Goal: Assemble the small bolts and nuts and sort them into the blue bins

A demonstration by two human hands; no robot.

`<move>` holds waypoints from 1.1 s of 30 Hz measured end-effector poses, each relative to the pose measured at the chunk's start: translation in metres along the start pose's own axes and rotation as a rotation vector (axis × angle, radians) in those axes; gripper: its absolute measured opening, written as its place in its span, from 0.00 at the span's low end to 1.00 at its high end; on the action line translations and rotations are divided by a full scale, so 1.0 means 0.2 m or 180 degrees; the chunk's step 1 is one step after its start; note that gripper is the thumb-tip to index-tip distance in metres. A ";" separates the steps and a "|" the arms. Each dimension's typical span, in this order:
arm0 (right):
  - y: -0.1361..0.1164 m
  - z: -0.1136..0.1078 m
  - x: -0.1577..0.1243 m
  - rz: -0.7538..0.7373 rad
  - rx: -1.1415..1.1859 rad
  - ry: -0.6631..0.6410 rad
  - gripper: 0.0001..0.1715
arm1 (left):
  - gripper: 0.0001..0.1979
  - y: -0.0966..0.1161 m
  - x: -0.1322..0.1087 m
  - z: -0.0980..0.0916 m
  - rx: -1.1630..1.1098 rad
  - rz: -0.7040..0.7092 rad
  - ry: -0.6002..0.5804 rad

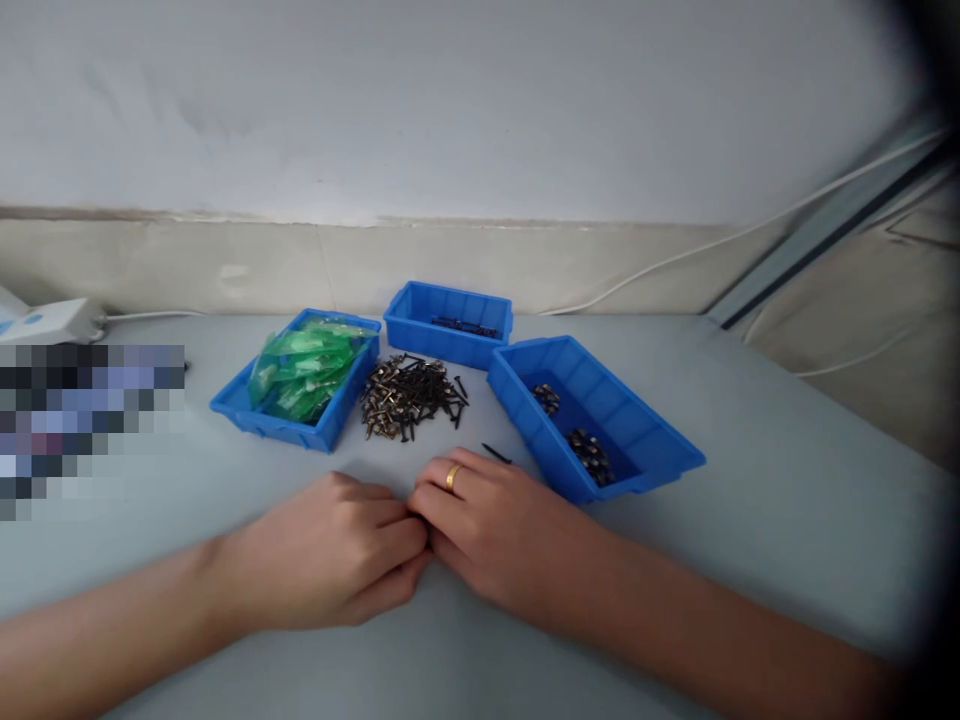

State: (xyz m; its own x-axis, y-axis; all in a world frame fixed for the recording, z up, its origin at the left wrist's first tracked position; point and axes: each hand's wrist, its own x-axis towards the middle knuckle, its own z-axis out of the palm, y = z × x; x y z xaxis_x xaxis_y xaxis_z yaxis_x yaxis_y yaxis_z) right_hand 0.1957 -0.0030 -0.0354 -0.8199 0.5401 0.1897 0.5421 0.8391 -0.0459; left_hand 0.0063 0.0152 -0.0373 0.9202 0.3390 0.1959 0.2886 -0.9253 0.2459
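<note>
My left hand (360, 545) and my right hand (487, 520) meet low over the table, fingers curled and fingertips together. A small dark bit shows between them, but its kind is hidden by the fingers. The right hand wears a gold ring (452, 477). Just beyond both hands lies a heap of dark and brassy screws (412, 398). A single dark screw (496, 453) lies apart, close to the right hand's knuckles.
Left of the heap, a blue bin (330, 436) holds green plastic packets (307, 365). Behind, another blue bin (442, 345) contains dark screws. At right, a larger blue bin (637, 410) has two clusters of small metal parts (589, 457). A white power strip (56, 322) sits far left.
</note>
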 end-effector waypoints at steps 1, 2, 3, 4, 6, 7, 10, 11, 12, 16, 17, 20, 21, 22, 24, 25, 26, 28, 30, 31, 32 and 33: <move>0.00 0.00 0.00 -0.0018 -0.0012 -0.0001 0.04 | 0.18 0.00 0.00 0.00 -0.0004 -0.0021 -0.0029; 0.00 0.00 0.00 -0.0018 -0.0005 -0.0007 0.05 | 0.18 0.00 0.00 0.00 -0.0004 -0.0044 -0.0070; 0.00 0.00 0.00 0.0015 0.0025 -0.0010 0.05 | 0.18 0.01 0.00 0.00 -0.0006 -0.0061 -0.0107; 0.00 0.00 0.00 0.0059 0.0066 -0.0013 0.04 | 0.18 0.01 0.00 -0.01 0.0001 -0.0073 -0.0138; 0.00 0.00 0.00 0.0085 0.0105 -0.0027 0.04 | 0.18 0.01 0.00 -0.01 0.0022 -0.0080 -0.0157; 0.00 0.00 0.00 0.0078 0.0099 -0.0038 0.04 | 0.18 0.01 0.00 -0.01 0.0022 -0.0074 -0.0150; 0.00 0.00 0.00 0.0044 0.0039 -0.0044 0.05 | 0.18 0.01 0.00 -0.01 0.0016 -0.0075 -0.0149; 0.00 0.00 0.00 0.0055 0.0026 -0.0041 0.05 | 0.18 0.01 0.00 -0.01 0.0019 -0.0081 -0.0161; 0.00 0.00 0.00 0.0061 0.0017 -0.0052 0.05 | 0.18 0.01 0.01 -0.01 0.0027 -0.0083 -0.0170; 0.00 -0.01 0.00 -0.0003 -0.0015 -0.0160 0.05 | 0.20 0.00 0.00 -0.01 0.0032 -0.0022 -0.0051; 0.00 -0.01 0.00 -0.0027 -0.0035 -0.0173 0.05 | 0.20 0.00 0.00 0.00 0.0025 -0.0001 -0.0013; 0.00 -0.01 -0.01 -0.0067 -0.0121 -0.0126 0.06 | 0.19 0.00 0.00 0.00 0.0006 -0.0005 -0.0032; 0.00 -0.01 -0.01 -0.0073 -0.0132 -0.0111 0.06 | 0.19 0.00 0.00 0.00 0.0010 -0.0016 -0.0057; 0.00 0.00 -0.01 -0.0064 -0.0121 -0.0109 0.05 | 0.19 0.00 0.00 0.00 0.0017 -0.0028 -0.0088; 0.00 0.00 0.00 -0.0028 -0.0084 -0.0115 0.05 | 0.18 0.00 0.00 0.00 0.0045 -0.0061 -0.0139; 0.00 0.00 0.00 -0.0019 -0.0065 -0.0125 0.05 | 0.18 0.00 0.00 0.00 0.0044 -0.0073 -0.0153; 0.00 0.00 0.00 0.0000 -0.0039 -0.0123 0.05 | 0.18 0.00 0.00 0.00 0.0036 -0.0080 -0.0164; 0.00 0.00 0.00 0.0048 0.0025 -0.0092 0.05 | 0.18 0.00 0.00 0.00 0.0015 -0.0085 -0.0157; 0.00 0.00 0.00 0.0088 0.0078 -0.0064 0.05 | 0.18 0.00 0.00 0.00 -0.0012 -0.0042 -0.0099; 0.00 0.00 0.00 0.0088 0.0082 -0.0057 0.05 | 0.18 0.00 0.00 0.00 -0.0014 -0.0014 -0.0056; 0.00 0.00 -0.01 0.0065 0.0064 -0.0064 0.05 | 0.18 0.00 0.00 0.00 -0.0009 0.0004 -0.0019; 0.00 0.00 -0.01 0.0048 0.0042 -0.0068 0.05 | 0.18 0.00 0.00 0.00 -0.0001 0.0021 0.0014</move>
State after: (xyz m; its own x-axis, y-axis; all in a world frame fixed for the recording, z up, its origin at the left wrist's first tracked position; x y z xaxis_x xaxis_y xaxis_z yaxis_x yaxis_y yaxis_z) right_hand 0.1963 -0.0043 -0.0361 -0.8156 0.5538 0.1679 0.5520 0.8316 -0.0616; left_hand 0.0063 0.0158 -0.0383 0.9209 0.3336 0.2018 0.2824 -0.9275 0.2448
